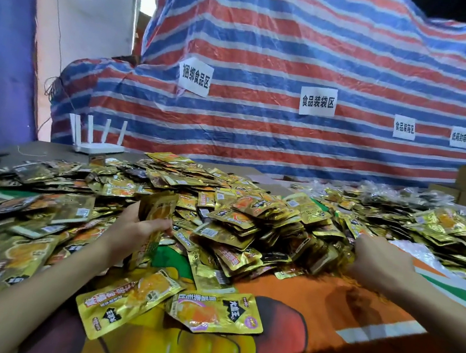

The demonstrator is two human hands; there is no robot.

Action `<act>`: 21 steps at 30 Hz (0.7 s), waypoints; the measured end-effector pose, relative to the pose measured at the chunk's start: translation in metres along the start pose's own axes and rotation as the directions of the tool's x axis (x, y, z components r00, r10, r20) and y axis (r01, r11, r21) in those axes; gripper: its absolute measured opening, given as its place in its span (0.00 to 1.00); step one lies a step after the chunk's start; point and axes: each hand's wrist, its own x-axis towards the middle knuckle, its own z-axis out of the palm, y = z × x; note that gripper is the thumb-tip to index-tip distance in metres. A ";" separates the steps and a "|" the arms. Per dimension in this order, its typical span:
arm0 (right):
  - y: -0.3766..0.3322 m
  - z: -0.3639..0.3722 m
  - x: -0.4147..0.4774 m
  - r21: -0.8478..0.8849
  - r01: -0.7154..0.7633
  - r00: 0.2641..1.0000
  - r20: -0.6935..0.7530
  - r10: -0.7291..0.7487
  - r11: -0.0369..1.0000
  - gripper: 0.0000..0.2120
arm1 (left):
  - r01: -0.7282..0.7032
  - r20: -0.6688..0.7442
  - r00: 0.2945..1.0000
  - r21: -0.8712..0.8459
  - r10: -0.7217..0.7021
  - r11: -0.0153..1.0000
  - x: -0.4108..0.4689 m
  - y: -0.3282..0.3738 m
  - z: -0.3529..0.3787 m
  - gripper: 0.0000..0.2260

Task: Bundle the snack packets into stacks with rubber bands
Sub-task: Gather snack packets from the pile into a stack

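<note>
The left hand [140,231] grips a small stack of packets [158,211] and holds it upright on its edge, thumb on one side and fingers curled on the other, at the left side of the heap. The heap of snack packets [250,221], gold foil with orange pictures, covers the middle of the worktop [40,148] and spreads to its left and right edges. The right hand [377,261] rests on the right slope of the heap with the back of the hand up. Its fingertips are hidden among the packets, so I cannot tell if it pinches anything. Two loose packets [216,312] lie flat near the front edge, on a printed cloth [354,321] with orange colour. At the far left corner stands a white router [99,145]. Behind the far edge hangs a striped tarp [298,53] with paper labels [318,102].
</note>
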 end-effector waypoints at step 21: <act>-0.023 -0.038 -0.009 -0.131 0.049 0.983 -0.170 -0.071 0.990 0.18 | -0.002 0.028 1.000 0.016 0.001 1.000 0.011 -0.013 -0.009 0.08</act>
